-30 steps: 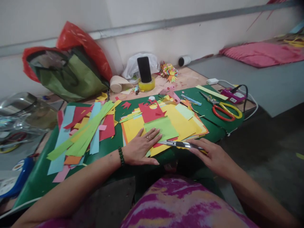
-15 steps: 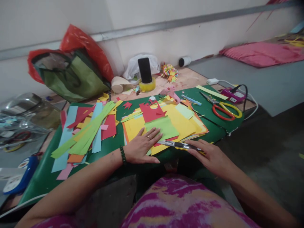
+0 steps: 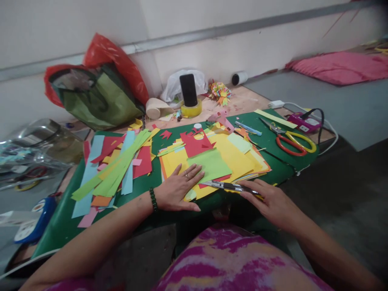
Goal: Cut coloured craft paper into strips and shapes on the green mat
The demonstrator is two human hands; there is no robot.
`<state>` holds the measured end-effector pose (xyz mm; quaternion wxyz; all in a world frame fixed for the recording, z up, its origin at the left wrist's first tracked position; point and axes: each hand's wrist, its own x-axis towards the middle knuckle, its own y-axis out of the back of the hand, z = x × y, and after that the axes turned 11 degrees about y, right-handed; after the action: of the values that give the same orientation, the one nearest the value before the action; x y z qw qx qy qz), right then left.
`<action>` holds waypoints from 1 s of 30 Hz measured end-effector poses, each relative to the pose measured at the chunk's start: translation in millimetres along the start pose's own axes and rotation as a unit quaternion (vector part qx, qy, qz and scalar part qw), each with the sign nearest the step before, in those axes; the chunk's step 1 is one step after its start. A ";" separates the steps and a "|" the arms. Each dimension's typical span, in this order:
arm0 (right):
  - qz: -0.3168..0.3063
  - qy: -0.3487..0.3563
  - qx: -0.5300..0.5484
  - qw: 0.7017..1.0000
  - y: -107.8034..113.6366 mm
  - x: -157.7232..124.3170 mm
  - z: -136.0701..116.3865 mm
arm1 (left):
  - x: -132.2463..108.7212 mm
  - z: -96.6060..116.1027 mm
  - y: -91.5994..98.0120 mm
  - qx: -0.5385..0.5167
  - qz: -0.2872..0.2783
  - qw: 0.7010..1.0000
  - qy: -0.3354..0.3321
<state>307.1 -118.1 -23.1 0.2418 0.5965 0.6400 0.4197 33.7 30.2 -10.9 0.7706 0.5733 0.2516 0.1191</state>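
Note:
My left hand (image 3: 178, 188) lies flat with fingers spread, its fingertips at the left edge of a light green sheet of paper (image 3: 214, 165). Under that sheet are yellow sheets (image 3: 236, 155) in a stack, and a bit of red paper shows along its near edge. In my right hand (image 3: 266, 200) is a utility knife (image 3: 230, 186), its blade pointing left, at the near edge of the green sheet close to my left fingers. Just beyond the green sheet lies a red piece of paper (image 3: 192, 143) with a cut-out hole.
Paper strips (image 3: 121, 165) are heaped on the green mat (image 3: 65, 226) at left. Scissors (image 3: 291, 139) lie at right, near a purple power adapter (image 3: 304, 121). A pink glue gun (image 3: 222, 119), a tape roll (image 3: 190, 110) with a phone (image 3: 188, 89) and a green bag (image 3: 97, 95) stand farther back.
The whole view has shifted slightly, so things appear a little farther right. My left hand has drawn back slightly to the left over the papers. The knife stays in my right hand.

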 end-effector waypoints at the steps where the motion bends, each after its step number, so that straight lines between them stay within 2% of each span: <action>1: -0.003 -0.001 0.006 1.000 -1.3 0.1 -1.2 | 0.2 0.7 -0.4 0.000 0.000 1.000 -0.001; 4: -0.014 0.000 0.030 0.999 -1.5 -0.9 -6.2 | 0.4 0.6 0.1 -0.002 -0.001 1.000 -0.002; 7: -0.027 0.009 0.063 0.998 9.9 -4.5 -8.2 | -0.4 -2.6 2.0 -0.018 -0.012 1.000 0.000; 10: 0.034 -0.003 0.065 0.997 29.8 -6.2 0.0 | -1.3 -6.1 6.1 -0.051 -0.023 0.998 -0.004; 12: 0.114 -0.029 0.011 0.993 39.8 -1.0 10.4 | 0.0 -5.8 9.9 -0.064 -0.003 0.998 0.010; 14: 0.165 -0.053 -0.070 0.982 41.5 11.8 22.3 | 4.4 -1.6 14.0 -0.057 0.044 0.997 0.035; 17: 0.157 -0.071 -0.177 0.969 27.7 40.4 39.2 | 17.1 10.8 18.8 -0.028 0.110 0.991 0.077; 19: 0.145 -0.068 -0.228 0.960 14.1 58.4 48.6 | 27.0 19.7 20.1 -0.025 0.122 0.986 0.111; 22: 0.139 -0.033 -0.269 0.952 1.6 73.2 56.4 | 38.4 28.6 19.2 -0.051 0.104 0.983 0.145; 25: 0.195 0.031 -0.262 0.945 3.2 72.6 50.3 | 43.1 30.6 17.8 -0.086 0.084 0.981 0.149; 28: 0.230 0.103 -0.185 0.950 8.1 67.6 30.1 | 43.8 27.9 18.7 -0.143 0.084 0.975 0.151; 30: 0.191 0.149 -0.089 0.966 7.9 67.0 15.1 | 43.7 24.8 20.4 -0.191 0.115 0.965 0.141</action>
<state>312.3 -50.1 -11.8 0.1112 0.6143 0.5032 0.5975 85.8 36.8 2.8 0.8037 0.4178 0.2622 0.3327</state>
